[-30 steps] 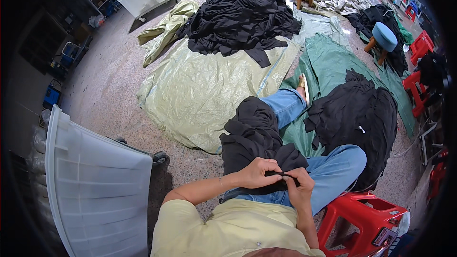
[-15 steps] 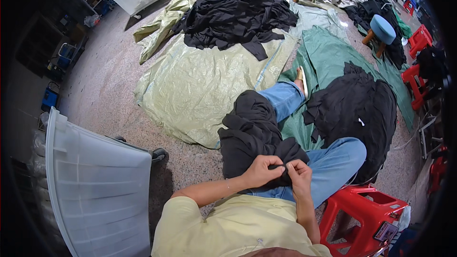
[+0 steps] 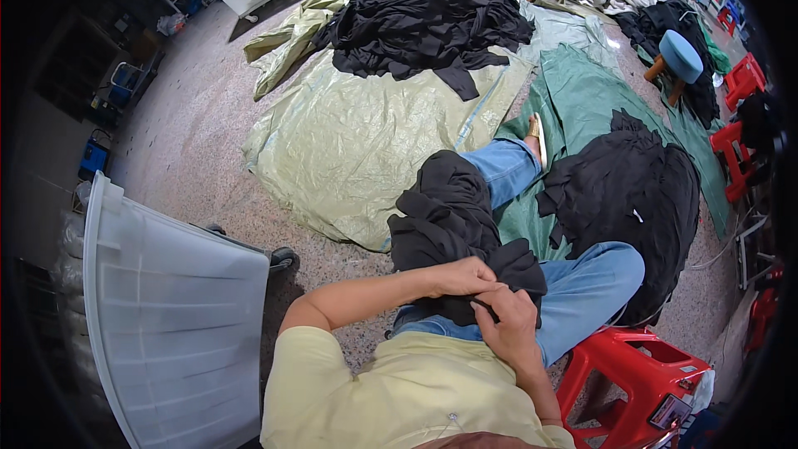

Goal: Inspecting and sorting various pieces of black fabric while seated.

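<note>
Black cloth lies bunched across my lap, over my left leg. Both hands meet at its near edge. My left hand is closed, pinching the cloth between bent fingers. Right beside it, my right hand is curled with thumb and fingers drawn together on the same cloth. The hands touch or nearly touch, and the exact bit between the fingertips is hidden. Whether the cloth is a finished garment or a cut piece I cannot tell.
A white wheeled bin stands close at my left. On my right is a red plastic stool. Black cloth piles lie on the green sheet and the pale yellow sheet. A blue round stool stands farther right.
My left hand has moved slightly up and now overlaps the right hand's fingertips. My right hand has turned and dropped a little lower. The whole view has shifted slightly.
</note>
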The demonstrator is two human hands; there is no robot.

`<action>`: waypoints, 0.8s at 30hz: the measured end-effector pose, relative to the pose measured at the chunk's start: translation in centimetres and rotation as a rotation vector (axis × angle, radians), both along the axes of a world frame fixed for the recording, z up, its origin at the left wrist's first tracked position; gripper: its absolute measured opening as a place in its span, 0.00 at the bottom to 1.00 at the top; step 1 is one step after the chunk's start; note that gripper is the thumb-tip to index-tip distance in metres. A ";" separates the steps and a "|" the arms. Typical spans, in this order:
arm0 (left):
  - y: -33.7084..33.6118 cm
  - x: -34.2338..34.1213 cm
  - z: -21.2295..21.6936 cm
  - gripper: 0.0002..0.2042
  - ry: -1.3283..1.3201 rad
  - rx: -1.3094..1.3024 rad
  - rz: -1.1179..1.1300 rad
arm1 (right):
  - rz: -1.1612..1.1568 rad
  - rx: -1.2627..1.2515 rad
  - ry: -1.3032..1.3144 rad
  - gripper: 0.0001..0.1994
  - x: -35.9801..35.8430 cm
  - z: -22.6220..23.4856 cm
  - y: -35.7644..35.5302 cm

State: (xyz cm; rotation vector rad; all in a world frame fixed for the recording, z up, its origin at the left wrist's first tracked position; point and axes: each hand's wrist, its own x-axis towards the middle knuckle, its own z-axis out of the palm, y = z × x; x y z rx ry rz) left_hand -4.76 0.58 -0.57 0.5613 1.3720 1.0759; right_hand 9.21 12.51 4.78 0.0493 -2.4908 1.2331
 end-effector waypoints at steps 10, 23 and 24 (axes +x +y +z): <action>2.5 2.0 1.6 0.08 -0.012 0.240 0.588 | -0.156 -0.084 -0.048 0.09 0.2 -1.0 0.9; 1.7 4.2 2.0 0.07 0.433 0.277 0.679 | -0.212 -0.323 -0.156 0.06 1.7 -1.7 2.5; 1.9 4.2 2.2 0.07 0.452 0.260 0.731 | -0.198 -0.326 -0.153 0.06 1.8 -1.8 2.6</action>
